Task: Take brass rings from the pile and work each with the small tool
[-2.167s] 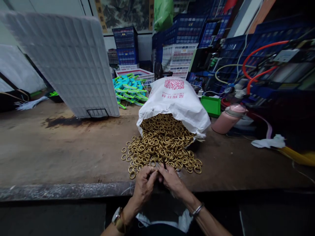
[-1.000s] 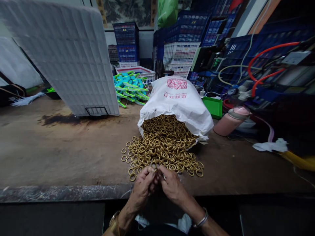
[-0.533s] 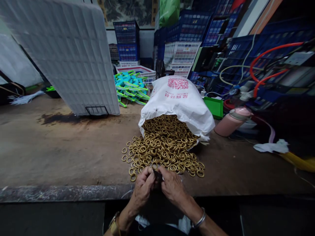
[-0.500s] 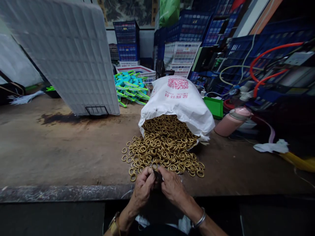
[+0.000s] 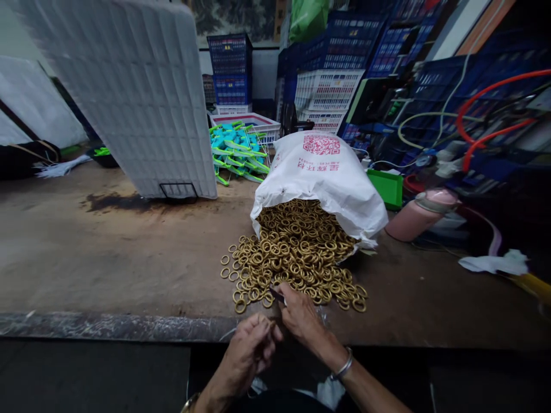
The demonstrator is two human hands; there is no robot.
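A heap of brass-coloured rings (image 5: 297, 269) spills out of a white woven sack (image 5: 327, 178) onto the table. At the front edge of the heap, my right hand (image 5: 303, 318) is closed around a thin, dark, pointed tool (image 5: 276, 294), whose tip reaches over the nearest rings; its exact kind does not show. My left hand (image 5: 249, 350) is lower and to the left, just in front of the table edge. Its fingers are curled with thumb and forefinger pinched together, and what lies between them is too small and blurred to name.
A tall white ribbed panel (image 5: 142, 103) leans on a wire stand at left. Behind are blue-and-green plastic pieces (image 5: 239, 152) and stacked crates (image 5: 329, 89). On the right stand a green tray (image 5: 387, 188), a pink bottle (image 5: 422, 215) and orange hoses (image 5: 471, 129).
My hands, formerly together at the heap's edge over a dark item, have parted. The left has drawn down toward me; the right stays by the rings with the dark tool. The view has shifted slightly.
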